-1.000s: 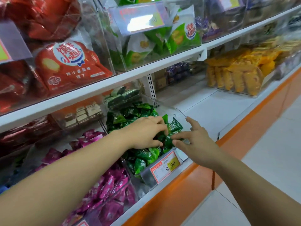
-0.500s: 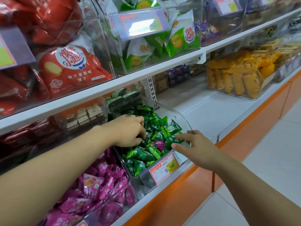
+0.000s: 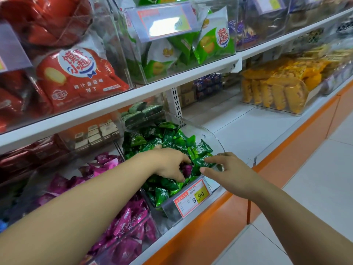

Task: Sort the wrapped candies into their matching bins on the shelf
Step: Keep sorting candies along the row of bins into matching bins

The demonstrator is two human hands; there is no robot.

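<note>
Purple candy (image 3: 186, 168) pinched in left hand (image 3: 169, 163); right hand (image 3: 231, 171) loose, touching green candies (image 3: 168, 141)

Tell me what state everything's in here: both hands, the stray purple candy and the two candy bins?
left hand: fingers curled round the purple candy.
purple candy: gripped, low inside the green candy bin.
right hand: forefinger and thumb either side of a green candy; grip unclear.
green candy bin: open-topped, heaped full.
purple candy bin: open-topped, well filled.
</note>
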